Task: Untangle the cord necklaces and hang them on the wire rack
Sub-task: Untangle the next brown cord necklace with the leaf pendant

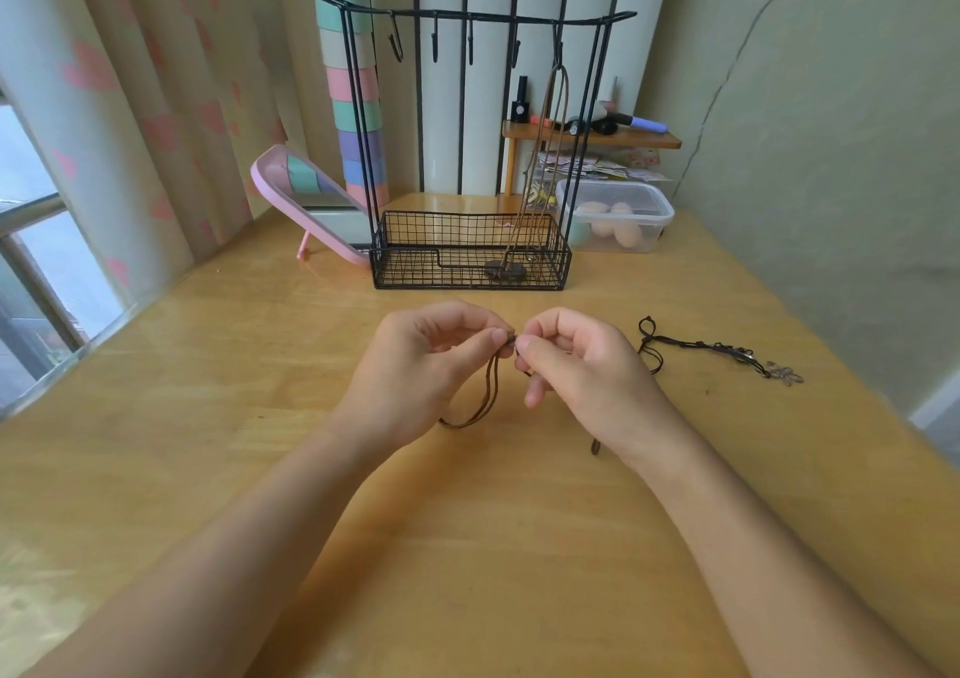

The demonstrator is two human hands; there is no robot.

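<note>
Where a smooth yellow wooden table [260,365] meets heart-printed curtains [130,105], the left hand [426,365] and right hand [582,365] each pinch a thin brown cord necklace [485,396], its loop drooping to the wood. A second brown necklace [550,147] hangs from the black wire rack [467,233]; a black necklace [722,349] lies at the right.

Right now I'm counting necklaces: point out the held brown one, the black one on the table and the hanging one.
Held brown necklace [487,391]: head view, dangling cord loop.
Black necklace [722,347]: head view, beaded middle stretch.
Hanging necklace [511,272]: head view, dark pendant at its bottom end.
</note>
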